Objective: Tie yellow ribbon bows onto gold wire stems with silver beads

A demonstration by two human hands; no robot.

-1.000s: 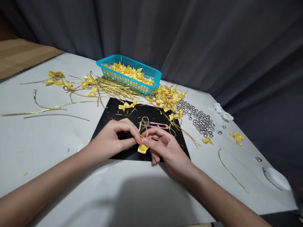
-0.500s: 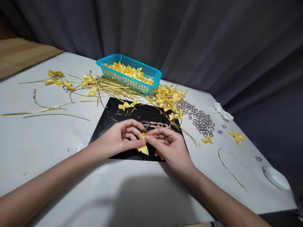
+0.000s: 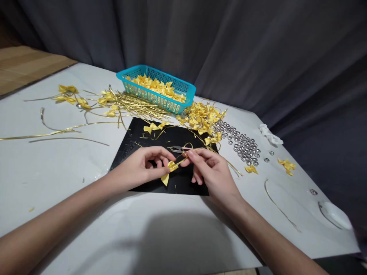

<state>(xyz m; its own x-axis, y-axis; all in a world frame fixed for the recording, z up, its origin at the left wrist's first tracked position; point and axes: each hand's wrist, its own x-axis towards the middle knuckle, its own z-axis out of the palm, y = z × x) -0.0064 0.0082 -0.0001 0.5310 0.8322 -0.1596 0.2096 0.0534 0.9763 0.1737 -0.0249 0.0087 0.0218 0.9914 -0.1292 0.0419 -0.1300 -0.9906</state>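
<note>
Strands (image 3: 59, 133) of gold are lying at the left of the table (image 3: 43, 172), and loose bows (image 3: 67, 99) are resting beyond them. From my remote seat I am seeing a gold bundle (image 3: 140, 107) sitting before a turquoise basket (image 3: 156, 72) filled with yellow pieces. Over the black mat (image 3: 187, 188), I am pinching one yellow bow (image 3: 173, 166) in the narrowed fingers of the left hand (image 3: 140, 164). Gold cord (image 3: 182, 160) is stretching from that bow to the right hand (image 3: 212, 170), whose fingers are closing tightly around it. Scissors (image 3: 177, 149) are lying just behind, partly hidden. Farther right, a yellow heap (image 3: 205, 114) is bordering silver pieces (image 3: 245, 149), and a white rounded object (image 3: 335, 215) is sitting near the table's right edge.
</note>
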